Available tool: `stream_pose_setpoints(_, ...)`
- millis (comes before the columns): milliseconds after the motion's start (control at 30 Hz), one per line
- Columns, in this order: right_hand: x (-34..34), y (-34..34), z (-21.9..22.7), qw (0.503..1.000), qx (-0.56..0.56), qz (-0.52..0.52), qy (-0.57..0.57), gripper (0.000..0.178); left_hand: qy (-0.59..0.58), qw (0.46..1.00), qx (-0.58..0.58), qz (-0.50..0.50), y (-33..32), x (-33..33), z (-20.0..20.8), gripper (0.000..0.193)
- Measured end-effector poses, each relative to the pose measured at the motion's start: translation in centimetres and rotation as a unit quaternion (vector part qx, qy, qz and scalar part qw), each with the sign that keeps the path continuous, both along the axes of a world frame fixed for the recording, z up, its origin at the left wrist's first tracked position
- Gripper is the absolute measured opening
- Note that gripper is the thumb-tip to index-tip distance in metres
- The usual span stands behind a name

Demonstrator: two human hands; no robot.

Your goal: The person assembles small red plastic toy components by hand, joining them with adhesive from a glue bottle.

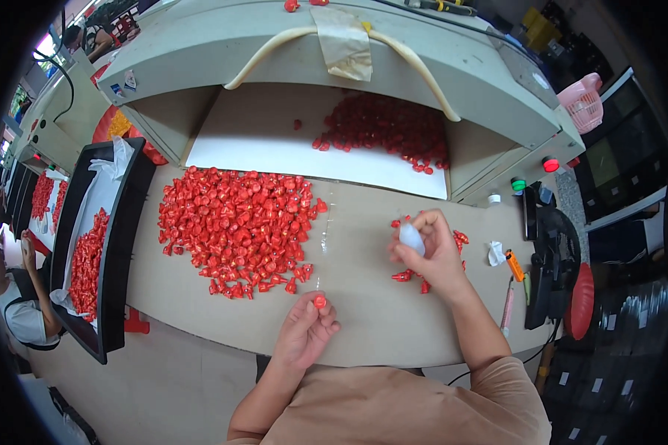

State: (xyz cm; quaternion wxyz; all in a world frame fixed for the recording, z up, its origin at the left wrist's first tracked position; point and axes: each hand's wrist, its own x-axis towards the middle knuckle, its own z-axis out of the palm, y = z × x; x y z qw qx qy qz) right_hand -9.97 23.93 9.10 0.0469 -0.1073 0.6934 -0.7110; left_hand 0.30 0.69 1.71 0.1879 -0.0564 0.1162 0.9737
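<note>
My left hand [304, 328] is closed, pinching a small red plastic part [320, 302] between thumb and fingers near the table's front edge. To the right, my right hand [436, 252] grips a whitish, rounded object [412, 238]; its exact kind cannot be made out. Beneath and around that hand lies a small group of red parts [402, 277], partly hidden by the fingers. A large heap of similar red parts [237, 222], knob-like with narrow stems, spreads over the brown tabletop [364, 311] beyond my left hand.
Ahead stands a grey hooded bench unit [223, 59] with more red parts [382, 130] inside. A black tray [116, 297] of red parts is at the left. On the right lie an orange cutter [513, 265], crumpled tissue [496, 254] and a black device [555, 256]. A person [26, 308] sits far left.
</note>
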Motion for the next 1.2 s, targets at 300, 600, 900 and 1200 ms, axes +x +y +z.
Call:
stream_pose_setpoints(300, -10.1, 3.9, -0.2, 0.882, 0.393, -0.207, 0.155, 0.015, 0.001, 1.0, -0.028, 0.007, -0.1, 0.1, 0.4, 0.018)
stream_pose_setpoints(600, -13.2, 4.1, -1.4, 0.805, 0.537, -0.144, 0.208, 0.022, 0.003, 1.0, -0.024, 0.003, -0.3, 0.2, 0.4, 0.017)
stream_pose_setpoints(900, -9.1, 3.5, 0.3, 0.976, 0.171, -0.121, -0.054, 0.02, 0.021, 1.0, -0.01, 0.011, -0.4, 0.4, 0.1, 0.016)
stream_pose_setpoints(1200, 2.0, -3.1, 0.6, 0.961, -0.133, 0.012, -0.242, 0.014, 0.024, 0.996, -0.088, 0.014, 0.0, 0.3, 0.4, 0.015)
